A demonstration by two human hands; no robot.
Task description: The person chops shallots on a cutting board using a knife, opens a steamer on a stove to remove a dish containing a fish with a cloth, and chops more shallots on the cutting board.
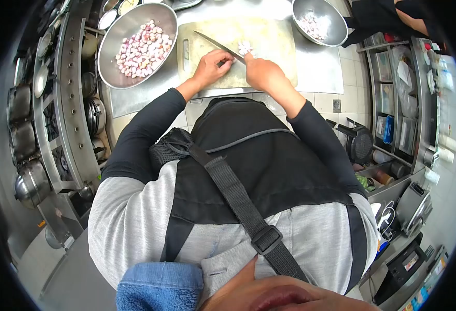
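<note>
My right hand is closed round the handle of a kitchen knife, whose long blade points up and to the left over the pale cutting board. My left hand rests at the near side of the blade, its fingers curled together; whatever they pinch is hidden. Just beyond the knife, a small heap of chopped shallot lies on the board. To the left, a large steel bowl holds many whole peeled shallots. A smaller steel bowl at the right contains cut pieces.
The board lies on a steel table. A stove with knobs and pots runs along the left. Shelves with containers stand at the right, near a black stool-like object. Another person's dark clothing shows at upper right.
</note>
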